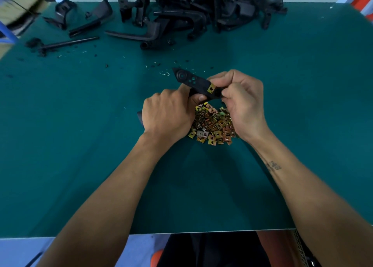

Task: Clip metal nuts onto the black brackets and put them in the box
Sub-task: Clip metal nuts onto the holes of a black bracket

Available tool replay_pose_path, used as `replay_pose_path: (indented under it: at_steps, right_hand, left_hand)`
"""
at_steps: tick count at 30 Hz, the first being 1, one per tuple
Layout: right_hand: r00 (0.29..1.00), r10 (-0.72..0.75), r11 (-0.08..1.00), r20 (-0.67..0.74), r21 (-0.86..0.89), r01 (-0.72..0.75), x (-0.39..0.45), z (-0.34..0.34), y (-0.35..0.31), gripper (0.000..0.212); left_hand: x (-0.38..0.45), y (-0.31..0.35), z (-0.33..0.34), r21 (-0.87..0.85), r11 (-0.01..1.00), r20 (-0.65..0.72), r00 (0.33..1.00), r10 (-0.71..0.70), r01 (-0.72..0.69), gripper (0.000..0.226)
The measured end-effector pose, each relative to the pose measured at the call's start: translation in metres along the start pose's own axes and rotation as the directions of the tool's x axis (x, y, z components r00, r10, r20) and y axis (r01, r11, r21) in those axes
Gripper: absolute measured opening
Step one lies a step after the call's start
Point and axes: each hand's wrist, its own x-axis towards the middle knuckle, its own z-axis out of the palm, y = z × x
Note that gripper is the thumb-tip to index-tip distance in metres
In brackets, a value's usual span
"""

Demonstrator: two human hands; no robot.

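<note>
Both hands hold one black bracket [193, 81] just above the green table, over a heap of brass-coloured metal nuts [212, 125]. My left hand [167, 115] grips the bracket's near end, thumb on its underside. My right hand [242, 101] pinches the bracket's right end with fingers and thumb. One metal nut [211, 89] sits clipped on the bracket beside my right fingertips. The bracket's far end, with a round boss and small holes, points up and left.
A large heap of black brackets [201, 10] lies along the table's far edge, with single ones [64, 14] spread to the left. Small black and pale scraps litter the mat [80, 125]. A cardboard box [18, 6] shows at the far left corner. The table's front edge [201, 232] is near.
</note>
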Motion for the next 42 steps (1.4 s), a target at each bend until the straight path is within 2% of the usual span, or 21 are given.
replay_pose_path:
  at_steps: [5,7,9,11,13,16,25,29,32,34,37,42]
  right_hand:
    - [0.995,-0.001,1.000,0.097,-0.012,0.002,0.005,-0.008,-0.006,0.028]
    - [0.992,-0.050,0.978,0.116,-0.194,0.072,0.009,-0.017,-0.007,0.033]
    - [0.986,-0.149,0.864,0.077,-0.474,0.167,0.012,-0.025,-0.006,0.033]
    - [0.976,-0.209,0.726,0.062,-0.658,0.197,0.014,-0.034,-0.003,0.028]
    - [0.984,-0.157,0.616,0.089,-0.769,0.168,0.016,-0.042,0.000,0.023]
    - [0.995,0.017,0.519,0.101,-0.851,0.077,0.018,-0.043,0.004,0.013]
    - [0.991,0.116,0.396,0.061,-0.918,0.010,0.015,-0.030,0.010,0.004]
    - [0.999,0.012,0.468,0.041,-0.883,0.031,0.016,-0.030,0.008,0.004]
    - [0.989,-0.144,0.640,-0.016,-0.764,0.081,0.017,-0.032,0.004,0.006]
    - [0.981,-0.187,0.760,-0.059,-0.642,0.106,0.015,-0.030,0.002,0.013]
    - [0.986,-0.133,0.893,-0.097,-0.443,0.077,0.014,-0.025,-0.002,0.017]
    - [0.991,-0.044,0.976,-0.126,-0.216,0.016,0.014,-0.021,-0.007,0.018]
  left_hand:
    - [0.001,0.000,0.001,-0.003,1.000,-0.011,1.000,-0.004,0.004,0.056]
    - [0.004,-0.002,0.002,-0.012,1.000,-0.008,1.000,-0.025,0.024,0.055]
    - [0.005,-0.003,0.004,-0.014,0.999,-0.001,0.999,-0.042,0.042,0.056]
    - [0.005,-0.004,0.005,-0.012,0.999,0.003,0.999,-0.045,0.045,0.057]
    - [0.005,-0.004,0.006,-0.012,0.999,0.007,0.999,-0.046,0.046,0.059]
    - [0.005,-0.004,0.006,-0.013,0.999,0.020,0.998,-0.051,0.052,0.060]
    - [0.003,-0.003,0.005,-0.001,0.999,0.012,0.999,-0.052,0.052,0.058]
    - [0.003,-0.004,0.004,-0.008,0.999,0.003,0.999,-0.041,0.041,0.058]
    - [0.002,-0.003,0.004,-0.006,1.000,0.009,1.000,-0.024,0.024,0.056]
    - [0.001,-0.002,0.003,0.001,1.000,0.011,1.000,-0.014,0.014,0.055]
    - [0.000,0.001,0.002,0.002,1.000,0.015,1.000,0.001,-0.001,0.053]
    - [-0.001,0.002,0.001,-0.011,0.999,0.022,0.999,0.041,-0.041,0.052]
